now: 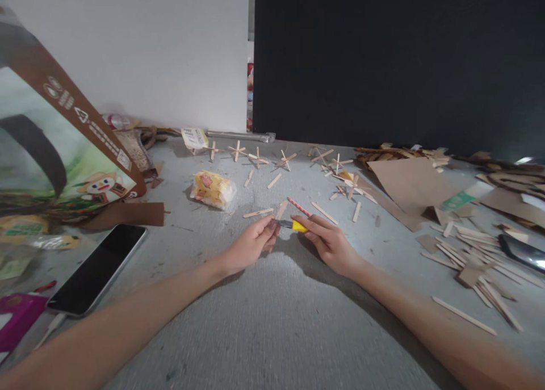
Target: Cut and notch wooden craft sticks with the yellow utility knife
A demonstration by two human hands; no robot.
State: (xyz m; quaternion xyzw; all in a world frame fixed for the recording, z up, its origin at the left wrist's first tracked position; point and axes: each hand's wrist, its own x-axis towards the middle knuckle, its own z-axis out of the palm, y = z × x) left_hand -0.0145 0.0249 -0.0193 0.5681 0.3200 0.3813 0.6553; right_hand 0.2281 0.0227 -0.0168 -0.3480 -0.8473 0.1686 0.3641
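Note:
My right hand (334, 245) is closed around a yellow utility knife (299, 226), its grey blade (284, 223) pointing left. A red patterned pencil-like stick (299, 206) juts up and left from beside the same fingers; I cannot tell whether they grip it. At the blade's tip, my left hand (251, 243) pinches its fingers together, and whatever they hold is hidden. Just beyond the hands lie short craft-stick pieces (258, 213) and a longer craft stick (324, 213). Several crossed-stick shapes (258, 158) stand in a row farther back.
At left are a phone (97, 269) with a cable and a large printed bag (72, 134). A yellow patterned packet (212, 189) lies beyond my left hand. Loose craft sticks (464, 316) and cardboard (409, 185) cover the right side. White and black panels (395, 61) rise behind.

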